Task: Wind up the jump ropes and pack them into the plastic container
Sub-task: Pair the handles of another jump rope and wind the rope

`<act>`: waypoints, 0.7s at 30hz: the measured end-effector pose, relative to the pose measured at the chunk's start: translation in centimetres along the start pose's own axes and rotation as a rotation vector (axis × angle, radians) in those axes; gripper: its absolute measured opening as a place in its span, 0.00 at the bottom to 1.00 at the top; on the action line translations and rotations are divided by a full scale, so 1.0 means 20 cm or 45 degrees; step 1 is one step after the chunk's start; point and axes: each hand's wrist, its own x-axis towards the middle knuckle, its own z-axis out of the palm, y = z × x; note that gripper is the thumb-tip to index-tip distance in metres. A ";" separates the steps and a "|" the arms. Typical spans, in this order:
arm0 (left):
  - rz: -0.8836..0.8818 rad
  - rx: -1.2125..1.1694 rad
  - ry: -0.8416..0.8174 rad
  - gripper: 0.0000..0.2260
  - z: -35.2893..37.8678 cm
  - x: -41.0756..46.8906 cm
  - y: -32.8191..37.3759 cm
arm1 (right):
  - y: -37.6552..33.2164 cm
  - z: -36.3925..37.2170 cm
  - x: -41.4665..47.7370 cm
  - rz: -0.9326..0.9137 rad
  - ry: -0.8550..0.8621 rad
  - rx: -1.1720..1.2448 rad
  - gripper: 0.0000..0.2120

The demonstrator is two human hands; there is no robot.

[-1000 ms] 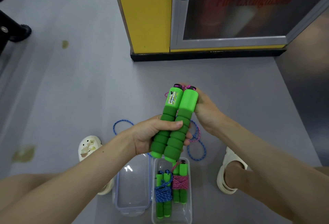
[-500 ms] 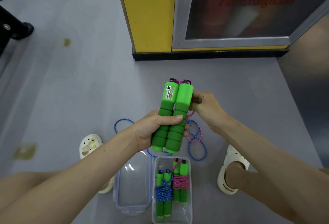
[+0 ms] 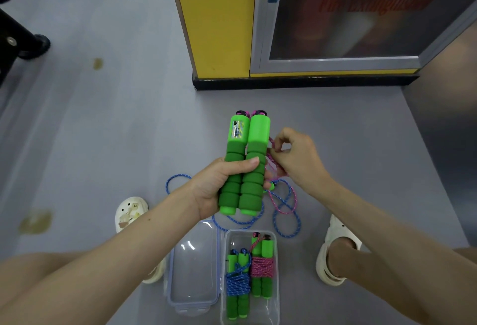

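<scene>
From my remote seat I see the left hand (image 3: 214,186) wrapped around a pair of green handles (image 3: 246,159), held side by side and upright above the floor (image 3: 103,131). The right hand (image 3: 296,157) pinches the pink rope (image 3: 278,171) just right of the handles. A loose blue rope (image 3: 293,224) lies looped on the floor below. The clear container (image 3: 263,311) holds a blue-wrapped bundle (image 3: 238,283) and a pink-wrapped bundle (image 3: 262,268), and its lid (image 3: 193,273) lies just left of it.
</scene>
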 end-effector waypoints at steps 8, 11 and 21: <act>-0.022 -0.047 0.045 0.11 0.00 0.00 0.00 | -0.02 0.02 0.00 0.045 -0.130 -0.040 0.09; -0.013 -0.121 0.093 0.12 0.00 0.01 0.00 | -0.03 0.03 -0.01 0.130 -0.234 0.082 0.13; 0.053 -0.136 0.107 0.13 0.00 0.02 0.04 | -0.03 0.03 -0.02 0.214 -0.073 0.426 0.10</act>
